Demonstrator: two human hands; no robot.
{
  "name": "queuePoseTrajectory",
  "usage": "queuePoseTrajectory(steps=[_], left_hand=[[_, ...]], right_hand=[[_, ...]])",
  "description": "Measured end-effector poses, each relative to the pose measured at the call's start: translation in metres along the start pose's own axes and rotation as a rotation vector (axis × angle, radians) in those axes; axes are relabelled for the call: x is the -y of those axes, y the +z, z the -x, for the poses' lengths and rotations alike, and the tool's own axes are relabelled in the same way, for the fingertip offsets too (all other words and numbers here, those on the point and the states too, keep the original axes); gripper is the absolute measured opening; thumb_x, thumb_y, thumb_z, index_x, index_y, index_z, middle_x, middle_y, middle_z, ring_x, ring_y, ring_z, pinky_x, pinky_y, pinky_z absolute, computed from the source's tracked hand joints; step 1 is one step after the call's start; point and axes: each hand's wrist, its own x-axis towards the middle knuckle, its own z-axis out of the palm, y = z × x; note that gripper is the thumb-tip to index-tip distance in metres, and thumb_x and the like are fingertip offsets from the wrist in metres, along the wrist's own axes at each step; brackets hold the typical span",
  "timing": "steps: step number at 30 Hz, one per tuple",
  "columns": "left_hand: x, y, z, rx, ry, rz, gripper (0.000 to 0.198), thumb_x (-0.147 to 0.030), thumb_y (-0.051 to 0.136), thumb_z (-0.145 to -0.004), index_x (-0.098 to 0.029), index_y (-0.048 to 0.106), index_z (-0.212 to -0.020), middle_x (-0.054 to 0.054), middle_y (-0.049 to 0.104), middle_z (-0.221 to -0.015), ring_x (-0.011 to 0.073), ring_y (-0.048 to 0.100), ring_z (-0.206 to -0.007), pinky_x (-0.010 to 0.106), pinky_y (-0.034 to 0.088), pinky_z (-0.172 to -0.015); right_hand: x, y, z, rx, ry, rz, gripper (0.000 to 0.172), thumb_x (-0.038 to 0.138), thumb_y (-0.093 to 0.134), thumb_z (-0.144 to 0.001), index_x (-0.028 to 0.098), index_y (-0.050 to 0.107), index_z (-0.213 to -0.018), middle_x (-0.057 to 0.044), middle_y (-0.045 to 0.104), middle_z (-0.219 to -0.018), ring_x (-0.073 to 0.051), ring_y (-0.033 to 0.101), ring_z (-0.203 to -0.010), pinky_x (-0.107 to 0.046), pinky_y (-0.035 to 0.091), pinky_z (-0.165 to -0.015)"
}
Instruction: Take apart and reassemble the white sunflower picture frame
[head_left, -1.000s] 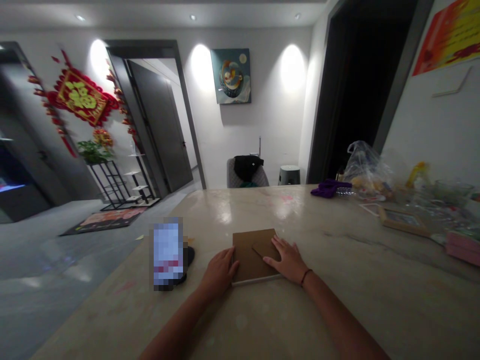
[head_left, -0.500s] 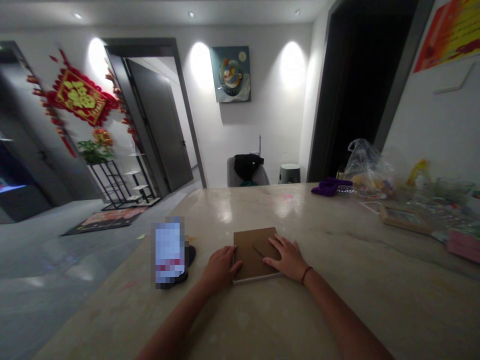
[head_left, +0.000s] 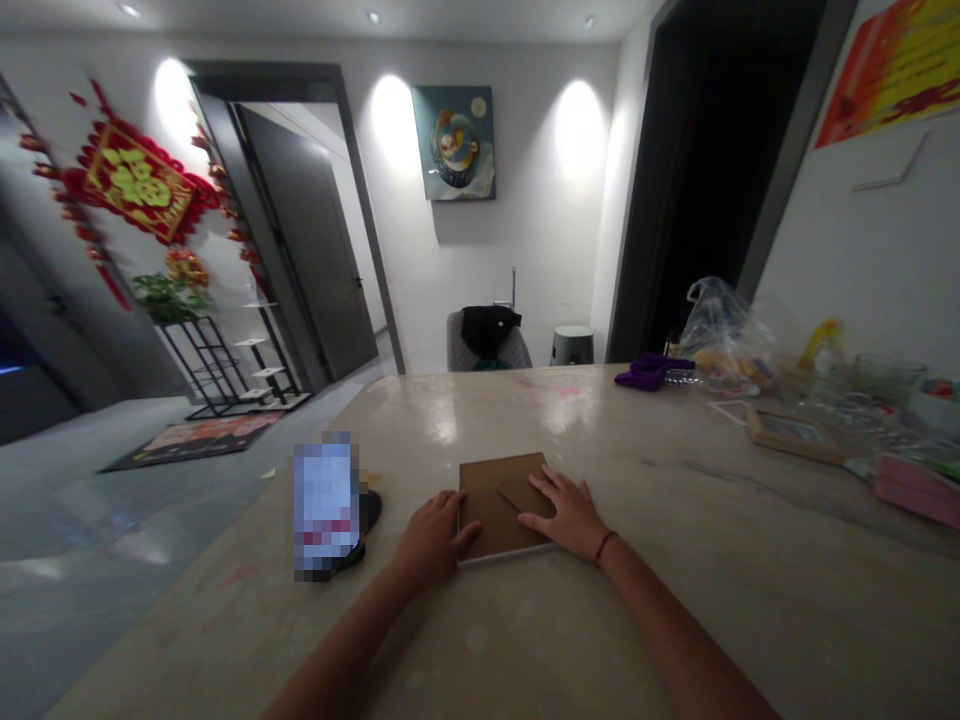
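Observation:
A square picture frame (head_left: pixel 487 503) lies face down on the marble table top (head_left: pixel 480 640), showing a brown cardboard back with a darker stand flap (head_left: pixel 523 493) and a pale lower edge. My left hand (head_left: pixel 433 540) clasps the frame's left edge, its fingertips against the side. My right hand (head_left: pixel 562 515) rests flat across the back, fingers spread over the flap. The part of the flap under my right hand is hidden.
A pixelated rectangular object (head_left: pixel 325 505) stands left of the frame, with a black item (head_left: pixel 369 512) behind it. Far right of the table hold a plastic bag (head_left: pixel 724 340), purple cloth (head_left: pixel 651 372), another picture frame (head_left: pixel 791 436), and pink packaging (head_left: pixel 916 490). The table's left edge drops to a tiled floor.
The whole scene has shifted slightly left and upward in view as the head moved. Both hands stay on the frame, and the frame has not visibly moved on the table.

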Motion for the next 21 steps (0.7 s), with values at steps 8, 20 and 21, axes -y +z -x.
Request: queuePoseTrajectory(steps=[8, 20, 21], left_hand=[[0.0, 0.005, 0.003, -0.032, 0.038, -0.001, 0.052, -0.043, 0.038, -0.082, -0.021, 0.035, -0.129, 0.01, 0.052, -0.118, 0.0217, 0.048, -0.109, 0.035, 0.033, -0.094], [-0.003, 0.001, 0.002, -0.064, 0.047, -0.05, 0.047, -0.047, 0.032, -0.084, -0.024, 0.044, -0.123, 0.004, 0.047, -0.13, 0.0223, 0.034, -0.124, 0.046, 0.016, -0.104], [-0.003, 0.003, 0.003, -0.019, 0.058, -0.054, 0.047, -0.048, 0.033, -0.084, -0.025, 0.045, -0.123, 0.004, 0.047, -0.13, 0.0229, 0.034, -0.124, 0.047, 0.016, -0.104]], right_hand=[[0.003, 0.002, 0.002, -0.058, -0.052, 0.028, 0.065, 0.059, 0.044, -0.074, 0.021, 0.043, -0.126, -0.012, 0.029, -0.14, -0.026, 0.024, -0.128, -0.046, 0.012, -0.103], [0.013, 0.002, 0.01, -0.037, -0.166, 0.022, 0.06, 0.049, 0.042, -0.079, 0.017, 0.039, -0.128, -0.009, 0.034, -0.138, -0.023, 0.025, -0.128, -0.041, 0.018, -0.104], [0.013, 0.003, 0.01, -0.024, -0.161, 0.02, 0.06, 0.049, 0.042, -0.078, 0.016, 0.039, -0.129, -0.009, 0.035, -0.137, -0.023, 0.026, -0.128, -0.04, 0.02, -0.103]])
